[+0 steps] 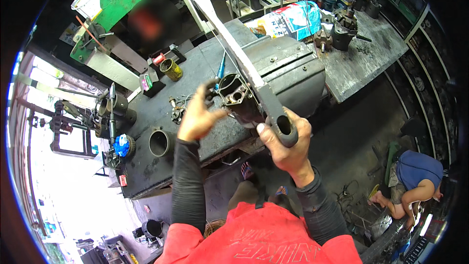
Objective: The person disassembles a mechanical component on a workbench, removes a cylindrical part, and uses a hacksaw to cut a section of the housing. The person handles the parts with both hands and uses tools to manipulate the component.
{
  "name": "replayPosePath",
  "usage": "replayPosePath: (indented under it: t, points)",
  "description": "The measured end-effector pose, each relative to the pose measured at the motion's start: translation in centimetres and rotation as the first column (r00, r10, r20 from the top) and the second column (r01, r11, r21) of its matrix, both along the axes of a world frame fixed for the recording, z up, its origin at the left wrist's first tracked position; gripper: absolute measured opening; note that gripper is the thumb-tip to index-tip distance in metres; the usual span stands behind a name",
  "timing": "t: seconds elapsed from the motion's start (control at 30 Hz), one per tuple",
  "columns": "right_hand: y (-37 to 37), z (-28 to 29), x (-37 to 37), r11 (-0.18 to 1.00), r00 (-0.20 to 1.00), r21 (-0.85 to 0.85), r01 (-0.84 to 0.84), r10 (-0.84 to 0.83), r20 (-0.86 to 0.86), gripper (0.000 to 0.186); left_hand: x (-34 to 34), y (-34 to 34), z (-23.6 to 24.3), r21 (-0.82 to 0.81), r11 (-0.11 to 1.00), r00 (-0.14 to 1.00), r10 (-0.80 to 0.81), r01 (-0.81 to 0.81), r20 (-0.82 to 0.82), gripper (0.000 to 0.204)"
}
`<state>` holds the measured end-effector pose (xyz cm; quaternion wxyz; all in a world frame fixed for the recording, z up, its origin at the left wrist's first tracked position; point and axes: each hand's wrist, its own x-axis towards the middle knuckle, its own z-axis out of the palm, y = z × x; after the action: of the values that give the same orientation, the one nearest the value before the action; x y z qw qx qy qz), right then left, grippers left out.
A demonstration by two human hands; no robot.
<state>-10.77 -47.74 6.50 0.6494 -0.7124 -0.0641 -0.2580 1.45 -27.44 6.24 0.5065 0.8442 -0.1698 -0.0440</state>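
Note:
My right hand (pixel 289 150) is wrapped round the dark handle of a hacksaw (pixel 244 71), whose long pale frame points up and away over the bench. A thin line, likely its blade, runs along the frame's left side. Just under it sits a grey cast-metal housing (pixel 232 88) with a round bore and a flanged rim. Beside that housing my left hand (pixel 198 117) is raised, thumb and fingers apart. Its fingertips are near the rim; whether they touch it I cannot tell.
The dark workbench (pixel 141 164) carries a metal ring (pixel 159 143), a yellowish can (pixel 171 69) and a large grey casing (pixel 293 68). Behind stands a green machine frame (pixel 132 0). A plastic bag (pixel 293 19) lies at the back. Another person (pixel 415 178) crouches at the right.

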Motion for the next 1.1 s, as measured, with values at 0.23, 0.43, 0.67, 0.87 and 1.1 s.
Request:
replayPosePath:
  t: [0.23,0.43,0.67,0.87,1.1]
  points:
    - [0.0,-1.5,-2.0,1.0,0.995,-0.008,0.027,-0.027,-0.093,0.026,11.3,-3.0,5.6,-0.565,0.823,0.923,0.177,0.051,0.341,0.074]
    - [-0.3,-3.0,-2.1,0.999,0.99,0.001,0.05,-0.049,-0.134,0.021,19.3,-7.9,10.1,-0.248,0.917,0.82,0.393,-0.313,0.417,0.06]
    - [-2.9,0.5,-11.6,0.995,0.997,-0.085,0.06,-0.056,0.044,0.022,7.0,-9.1,5.4,-0.192,0.932,0.83,0.361,-0.308,0.425,0.04]
    - [-0.5,-3.0,-2.0,0.978,0.974,-0.192,0.076,-0.114,-0.196,0.028,19.7,-6.7,10.7,-0.231,0.962,0.77,0.258,-0.148,0.583,0.027]
    - [-1.2,-0.5,-12.3,0.99,0.983,-0.093,0.107,-0.12,-0.14,0.014,9.1,-9.9,6.3,-0.108,0.99,0.806,0.132,-0.085,0.577,0.013]
